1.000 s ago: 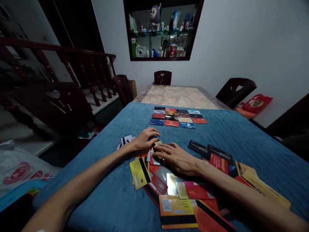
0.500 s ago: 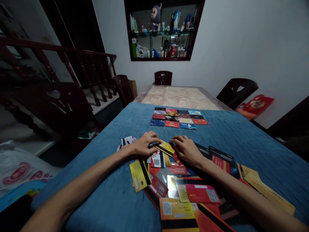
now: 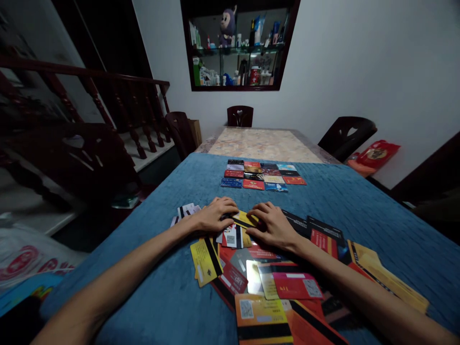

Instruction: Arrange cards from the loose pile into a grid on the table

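My left hand [image 3: 218, 214] is bent round the left end of a yellow card [image 3: 245, 219] with a black stripe, thumb below and fingers above. From the other side my right hand [image 3: 273, 227] reaches over the same card's right end, fingers curled at its top edge and thumb lower down. Just under the yellow card lies a white card [image 3: 232, 237] with a QR code. Both hands rest low over a loose heap of overlapping cards, including a yellow one [image 3: 206, 261], a dark red one [image 3: 233, 278] and a pink-red one [image 3: 296, 286]. The fingertips' undersides are hidden.
Several cards lie in neat rows [image 3: 253, 184] farther up the blue cloth [image 3: 172, 201]. Pale cards [image 3: 185, 210] sit beside my left wrist. Black cards [image 3: 325, 229] and gold cards [image 3: 388, 278] spread right of my right arm. Dark chairs [image 3: 347, 136] stand round the table.
My right hand has shifted left onto the right end of the yellow card, its thumb now spread lower. The yellow card lies a little flatter. The view has turned slightly right.
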`<state>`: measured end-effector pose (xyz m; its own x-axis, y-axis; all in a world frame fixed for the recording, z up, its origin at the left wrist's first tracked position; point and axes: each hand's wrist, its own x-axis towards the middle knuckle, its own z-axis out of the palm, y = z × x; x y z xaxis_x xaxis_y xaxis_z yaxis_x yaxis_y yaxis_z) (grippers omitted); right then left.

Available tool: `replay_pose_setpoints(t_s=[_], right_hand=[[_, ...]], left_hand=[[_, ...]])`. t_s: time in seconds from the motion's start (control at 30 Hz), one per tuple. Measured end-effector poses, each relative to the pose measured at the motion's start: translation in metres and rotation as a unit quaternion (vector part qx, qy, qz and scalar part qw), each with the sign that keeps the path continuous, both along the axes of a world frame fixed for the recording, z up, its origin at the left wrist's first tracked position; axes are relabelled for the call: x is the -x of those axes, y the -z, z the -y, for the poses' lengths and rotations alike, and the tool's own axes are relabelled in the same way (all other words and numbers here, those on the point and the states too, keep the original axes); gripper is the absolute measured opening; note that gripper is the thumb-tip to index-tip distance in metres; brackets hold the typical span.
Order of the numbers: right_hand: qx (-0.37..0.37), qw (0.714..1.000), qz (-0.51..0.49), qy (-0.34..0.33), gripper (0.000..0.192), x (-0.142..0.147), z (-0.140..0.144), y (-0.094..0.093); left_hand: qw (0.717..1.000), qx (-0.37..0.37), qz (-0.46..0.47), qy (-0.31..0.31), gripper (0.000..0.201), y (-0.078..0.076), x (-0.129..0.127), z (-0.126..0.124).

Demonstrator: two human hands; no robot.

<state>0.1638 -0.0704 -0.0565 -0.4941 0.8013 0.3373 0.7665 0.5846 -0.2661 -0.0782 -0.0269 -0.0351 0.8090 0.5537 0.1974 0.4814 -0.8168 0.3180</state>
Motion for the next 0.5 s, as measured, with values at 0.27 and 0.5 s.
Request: replay_pose_setpoints(t_s=[0.27, 0.5], right_hand=[[0.009, 0.999, -0.028, -0.012, 0.028, -0.002, -0.002, 0.0], [0.015, 0.993, -0.12, -0.011, 0.023, -0.004, -0.01, 0.004]], left_hand=[[0.999, -0.036, 0.0, 0.031, 0.026, -0.002, 0.001, 0.001], [0.998, -0.011, 0.068, 0.011, 0.033, 0.002, -0.001, -0.012]])
